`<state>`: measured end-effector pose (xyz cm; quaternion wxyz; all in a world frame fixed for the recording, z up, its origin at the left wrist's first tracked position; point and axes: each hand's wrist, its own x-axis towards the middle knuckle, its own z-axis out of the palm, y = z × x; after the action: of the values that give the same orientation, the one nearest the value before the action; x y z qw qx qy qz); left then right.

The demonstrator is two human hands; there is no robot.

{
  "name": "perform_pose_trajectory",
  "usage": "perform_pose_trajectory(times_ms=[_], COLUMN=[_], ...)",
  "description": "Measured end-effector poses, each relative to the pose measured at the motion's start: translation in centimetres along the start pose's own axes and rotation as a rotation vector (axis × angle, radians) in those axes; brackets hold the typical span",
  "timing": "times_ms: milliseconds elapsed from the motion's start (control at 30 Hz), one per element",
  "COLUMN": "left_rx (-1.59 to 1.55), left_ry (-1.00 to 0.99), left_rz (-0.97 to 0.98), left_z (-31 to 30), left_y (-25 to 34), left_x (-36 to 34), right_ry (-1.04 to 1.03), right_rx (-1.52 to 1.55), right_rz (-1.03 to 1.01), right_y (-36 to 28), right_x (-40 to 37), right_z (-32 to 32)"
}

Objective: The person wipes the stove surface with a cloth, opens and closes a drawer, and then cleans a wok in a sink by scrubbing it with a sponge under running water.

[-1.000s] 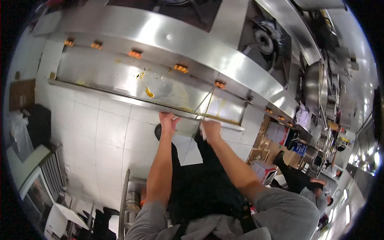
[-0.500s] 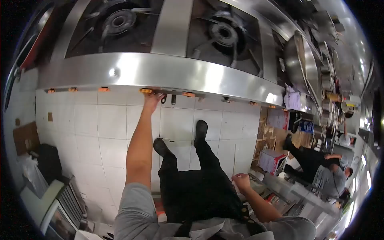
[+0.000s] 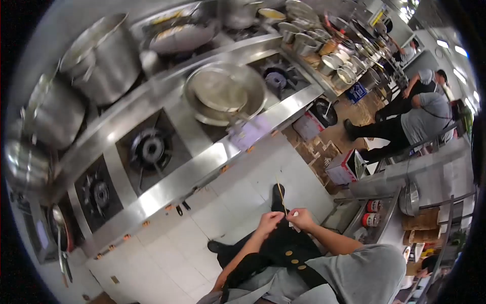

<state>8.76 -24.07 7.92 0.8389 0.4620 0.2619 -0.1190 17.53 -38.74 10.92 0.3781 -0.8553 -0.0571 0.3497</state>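
Observation:
My left hand (image 3: 270,223) and my right hand (image 3: 302,219) are close together in front of my dark apron. A thin, pale brown stick (image 3: 281,195) rises from the fingertips of my right hand, which is closed on its lower end. A small white thing (image 3: 292,221) shows at the right hand's fingers; I cannot make out what it is. The fingers of my left hand are pinched together beside the stick's lower end, and whatever they hold is hidden.
Ahead runs a steel stove with bare burners (image 3: 152,147), orange knobs (image 3: 147,223) and a wide metal bowl (image 3: 258,96) near a lilac cloth (image 3: 250,133). Tall pots (image 3: 109,66) stand behind. Two people (image 3: 425,114) are at the right, near a cardboard box (image 3: 346,167).
My left hand has left the stove knob and come to my right hand. The view has turned to the right, and the thin stick now shows at my right hand.

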Motion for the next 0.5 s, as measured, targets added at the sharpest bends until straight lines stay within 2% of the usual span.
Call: perform_pose_trajectory(times_ms=[33,133,200,233,267,300,333,400,467,500], left_rx=[0.036,0.093,0.312,0.395,0.387,0.328,0.267,0.068,-0.010,0.137], left_ry=[0.008,0.094,0.069,0.050,0.077,0.090,0.106,0.193,0.245,0.328], left_rz=[0.008,-0.053,0.243,0.324,0.316,0.278,0.248,0.139,0.258,0.337], left_z=[2.6,8.6,11.8,13.7,15.8,18.4,20.1,23.8,24.7,24.3], left_y=[1.9,5.8,7.6,9.5,11.2,13.8,16.4,22.9,29.4,34.0], left_x=[1.6,8.6,12.6,14.4,16.0,18.2,20.1,23.2,27.2,28.8], right_ry=[0.015,0.017,0.018,0.079,0.138,0.152,0.126,0.067,-0.004,-0.033], right_rx=[-0.066,-0.001,-0.048,0.068,0.189,0.417,0.413,1.058,1.098,1.153], right_rz=[-0.036,-0.113,-0.173,-0.228,-0.277,-0.218,-0.231,-0.069,-0.057,-0.041], right_y=[-2.6,-3.8,-3.8,-3.8,-3.7,-2.2,-1.8,-1.2,-0.5,-0.2], right_x=[0.1,4.6,7.1,8.3,9.3,11.2,12.5,15.0,17.7,18.9], right_z=[-2.9,-10.1,-15.2,-17.9,-20.0,-22.6,-25.1,-29.4,-32.1,-32.8])
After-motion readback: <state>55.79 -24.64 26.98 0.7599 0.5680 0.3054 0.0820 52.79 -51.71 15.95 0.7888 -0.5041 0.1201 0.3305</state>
